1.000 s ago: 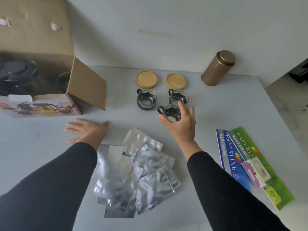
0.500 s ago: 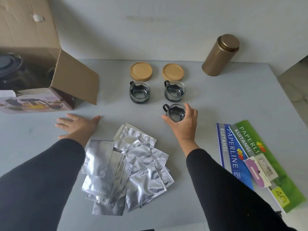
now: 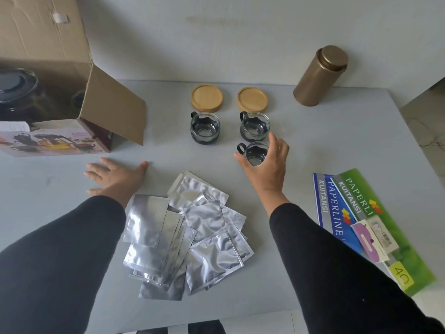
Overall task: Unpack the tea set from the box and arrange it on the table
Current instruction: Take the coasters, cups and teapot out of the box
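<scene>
Two glass cups in dark holders stand side by side mid-table, the left cup (image 3: pixel 205 127) and the right cup (image 3: pixel 255 126), each just in front of a round wooden coaster (image 3: pixel 206 97) (image 3: pixel 252 98). A third glass cup (image 3: pixel 255 154) stands on the table in front of the right cup. My right hand (image 3: pixel 267 169) wraps it from the near side, thumb on its left and fingers on its right. My left hand (image 3: pixel 115 175) lies flat, fingers spread, on the table. The open cardboard box (image 3: pixel 113 109) at far left still holds a dark-lidded teapot (image 3: pixel 14 85) and another cup (image 3: pixel 78 97).
A gold canister (image 3: pixel 320 77) stands at the back right by the wall. Several silver foil pouches (image 3: pixel 187 232) lie piled between my arms. Blue and green receipt books (image 3: pixel 361 220) lie at the right near the table's edge (image 3: pixel 395 112).
My right hand has brought the third cup down and nearer, in front of the right cup, and its fingers have straightened around it. My left hand stays flat on the table.
</scene>
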Tool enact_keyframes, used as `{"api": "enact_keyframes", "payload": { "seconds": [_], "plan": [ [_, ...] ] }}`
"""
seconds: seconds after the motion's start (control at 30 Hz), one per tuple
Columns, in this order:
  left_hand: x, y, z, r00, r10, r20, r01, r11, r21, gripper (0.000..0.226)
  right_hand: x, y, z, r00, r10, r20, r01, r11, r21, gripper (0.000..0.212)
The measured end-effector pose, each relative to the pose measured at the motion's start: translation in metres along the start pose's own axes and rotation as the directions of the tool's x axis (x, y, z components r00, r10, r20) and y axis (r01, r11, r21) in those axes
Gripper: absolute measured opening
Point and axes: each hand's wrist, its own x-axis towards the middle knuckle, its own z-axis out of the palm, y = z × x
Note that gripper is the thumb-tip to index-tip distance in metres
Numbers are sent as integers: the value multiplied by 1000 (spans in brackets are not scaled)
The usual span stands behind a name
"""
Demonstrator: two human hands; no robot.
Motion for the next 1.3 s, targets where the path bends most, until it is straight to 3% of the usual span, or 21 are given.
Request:
{"api": "enact_keyframes", "payload": {
  "seconds": [0.13, 0.27, 0.47, 0.57, 0.67, 0.87, 1.0, 1.07, 1.17, 1.3],
  "plan": [
    [-5, -12, -8, 1000, 21, 7, -21, 999, -44, 106, 10, -43, 7, 996, -89, 16, 88, 994, 61, 81],
    [3, -25, -25, 998, -37, 53, 40, 997, -61, 112, 15, -107, 33, 963, -268, 15, 263, 953, 151, 61],
    [32, -38, -69, 978, -136, 157, 111, 981, 161, 128, 16, -228, 85, 872, -487, 47, 465, 856, 226, 38],
    [49, -41, -90, 963, -173, 206, 120, 962, 246, 135, 19, -285, 109, 797, -545, 261, 502, 838, 216, 35],
    [63, -44, -103, 949, -171, 265, 84, 948, 307, 141, 22, -324, 144, 708, -480, 518, 536, 843, 47, 40],
    [73, -42, -106, 929, -138, 343, 11, 938, 347, 132, 28, -358, 200, 644, -248, 724, 603, 746, -281, 41],
    [85, -42, -102, 913, -196, 359, 76, 944, 321, 134, 27, -359, 235, 645, -93, 759, 621, 642, -449, 56],
    [86, -42, -102, 916, -192, 353, 89, 953, 288, 119, 27, -359, 248, 654, -28, 756, 603, 622, -499, 61],
    [90, -43, -98, 916, -190, 353, 78, 948, 309, 96, 24, -361, 260, 692, 2, 722, 556, 637, -534, 61],
    [93, -44, -96, 899, -230, 373, 110, 942, 317, 97, 26, -359, 266, 758, 54, 650, 439, 694, -570, 62]
  ]
}}
